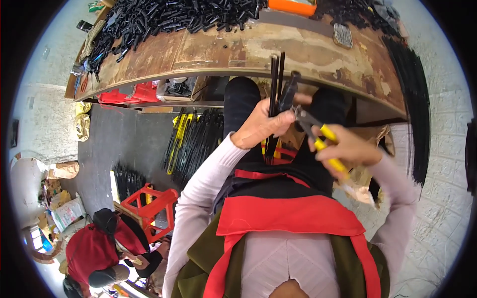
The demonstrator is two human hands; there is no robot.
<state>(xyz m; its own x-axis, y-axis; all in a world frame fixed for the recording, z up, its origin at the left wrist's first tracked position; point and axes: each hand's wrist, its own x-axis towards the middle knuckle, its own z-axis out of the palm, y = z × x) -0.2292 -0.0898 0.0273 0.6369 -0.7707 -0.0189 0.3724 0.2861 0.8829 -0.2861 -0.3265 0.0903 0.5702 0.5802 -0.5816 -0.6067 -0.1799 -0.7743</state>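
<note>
My left hand (pixel 259 124) is closed around several long, thin black rods (pixel 274 82) that stand roughly upright in front of my lap. Beside them, in the same grasp, is a dark tube-like plastic piece (pixel 288 93). My right hand (pixel 350 146) grips pliers (pixel 309 120) with yellow and black handles. Their jaws meet the work close to my left thumb; whether they pinch anything is too small to make out. A red and black apron (pixel 290 215) covers my lap below both hands.
Ahead, a worn wooden bench (pixel 213 52) bears a heap of small black tubular parts (pixel 184 17), an orange tray (pixel 293 6) and a grey block (pixel 343 36). Long black strands (pixel 415 99) hang at its right end. Black rod bundles (pixel 198 144), a red stool (pixel 166 208) and another person (pixel 92 251) are leftward.
</note>
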